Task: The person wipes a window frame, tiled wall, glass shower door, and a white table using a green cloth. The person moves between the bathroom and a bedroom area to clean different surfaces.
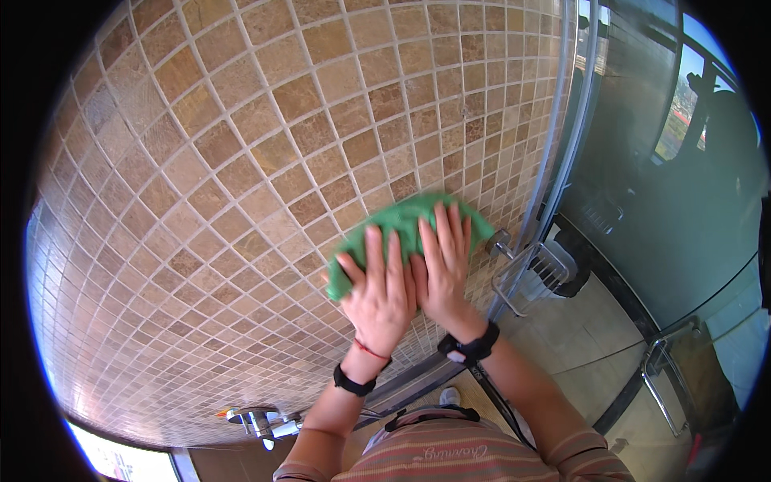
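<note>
A green cloth [397, 220] lies bunched against a wall of small brown mosaic tiles [259, 126]. My left hand [382, 295] presses its left part to the tiles, fingers spread and thumb at the cloth's lower left edge. Beside it, my right hand [446, 259] is pressed on the right part with its fingers pointing up the wall. The cloth and fingertips look slightly blurred. Both palms are hidden, as is the tile under the cloth. Just right of the cloth, a chrome wall mount [500, 244] carries a wire soap basket [533, 274].
A metal-edged glass panel [563, 150] runs along the wall's right end. Farther right are a greenish glass surface [650, 223] and a chrome door handle [659, 385]. A chrome shower mixer [259, 419] projects at lower left. A dark bin [569, 265] stands on the tiled floor [560, 325].
</note>
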Available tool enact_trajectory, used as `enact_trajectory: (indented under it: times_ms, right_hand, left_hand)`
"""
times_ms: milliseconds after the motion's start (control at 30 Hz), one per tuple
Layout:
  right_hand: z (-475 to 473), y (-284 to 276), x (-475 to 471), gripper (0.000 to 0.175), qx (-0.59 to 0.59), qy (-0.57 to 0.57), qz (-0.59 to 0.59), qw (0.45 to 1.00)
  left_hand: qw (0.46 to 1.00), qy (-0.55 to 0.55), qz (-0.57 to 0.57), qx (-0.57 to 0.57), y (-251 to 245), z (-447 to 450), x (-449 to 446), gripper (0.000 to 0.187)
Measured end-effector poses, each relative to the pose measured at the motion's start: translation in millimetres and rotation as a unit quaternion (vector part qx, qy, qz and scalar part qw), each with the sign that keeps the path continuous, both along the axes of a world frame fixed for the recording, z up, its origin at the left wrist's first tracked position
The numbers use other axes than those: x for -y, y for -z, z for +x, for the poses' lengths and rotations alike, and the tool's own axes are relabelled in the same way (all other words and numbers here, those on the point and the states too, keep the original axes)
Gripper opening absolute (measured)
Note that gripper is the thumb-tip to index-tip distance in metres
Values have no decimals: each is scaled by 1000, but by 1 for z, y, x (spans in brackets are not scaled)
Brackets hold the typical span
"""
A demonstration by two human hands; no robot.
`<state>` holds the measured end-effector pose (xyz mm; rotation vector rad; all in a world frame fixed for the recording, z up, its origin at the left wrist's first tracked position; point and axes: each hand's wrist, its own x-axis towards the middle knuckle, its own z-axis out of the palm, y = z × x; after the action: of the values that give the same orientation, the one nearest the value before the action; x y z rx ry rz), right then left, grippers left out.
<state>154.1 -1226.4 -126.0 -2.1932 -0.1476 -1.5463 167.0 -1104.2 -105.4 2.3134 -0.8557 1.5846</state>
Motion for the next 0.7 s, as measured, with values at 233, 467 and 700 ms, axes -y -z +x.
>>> enact_trajectory:
  times_ms: [233, 467, 700]
  right_hand:
    - [11, -42, 21, 54, 49, 37, 28, 998]
    - [-20, 130, -17, 48, -53, 34, 103, 993]
    - [-14, 134, 0, 48, -52, 8, 86, 995]
  left_hand:
    - [1000, 26, -8, -14, -48, 3, 30, 48]
    - [959, 78, 218, -161, 82, -12, -6, 55]
    - [978, 39, 144, -144, 103, -8, -2, 54]
